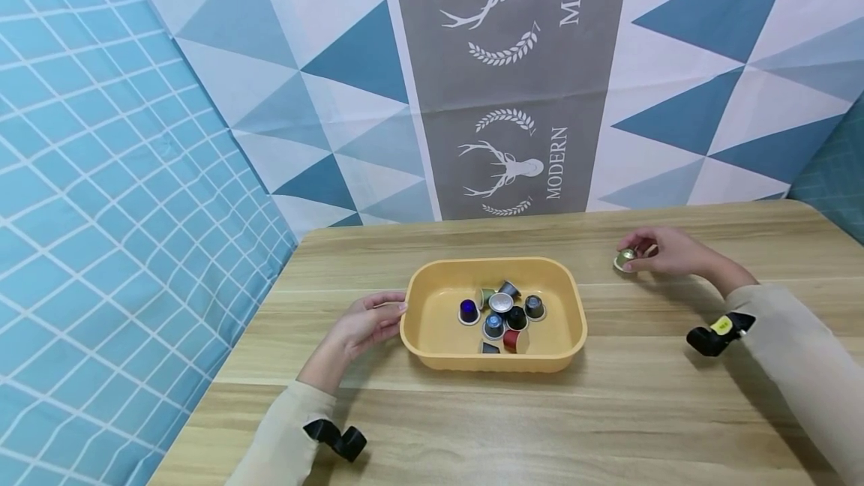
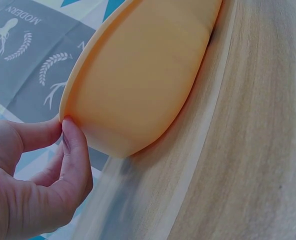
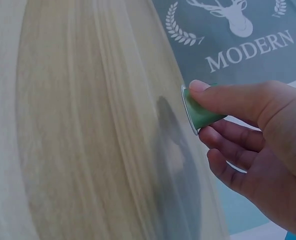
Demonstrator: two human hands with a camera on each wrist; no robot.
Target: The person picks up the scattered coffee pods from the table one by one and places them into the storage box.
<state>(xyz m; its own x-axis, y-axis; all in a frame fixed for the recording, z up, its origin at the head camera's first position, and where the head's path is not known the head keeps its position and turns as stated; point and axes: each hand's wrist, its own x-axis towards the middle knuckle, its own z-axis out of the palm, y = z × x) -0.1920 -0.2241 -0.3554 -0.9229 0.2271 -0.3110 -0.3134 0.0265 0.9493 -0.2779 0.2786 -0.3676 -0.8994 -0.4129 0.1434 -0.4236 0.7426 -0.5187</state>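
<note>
My left hand pinches the left rim of a yellow plastic tray between thumb and fingers, as the left wrist view also shows. Inside the tray lie several coffee capsules: a dark blue one, a red one, a black one, a silver-faced one and others. Out to the right, my right hand holds a green coffee capsule between thumb and fingers, low over the wooden table. In the right wrist view the green capsule is tilted, its silver rim facing away from the palm.
The wooden table runs back to a patterned cloth wall in grey, white and blue. A blue gridded cloth hangs along the left side. Each sleeve carries a black wrist camera mount.
</note>
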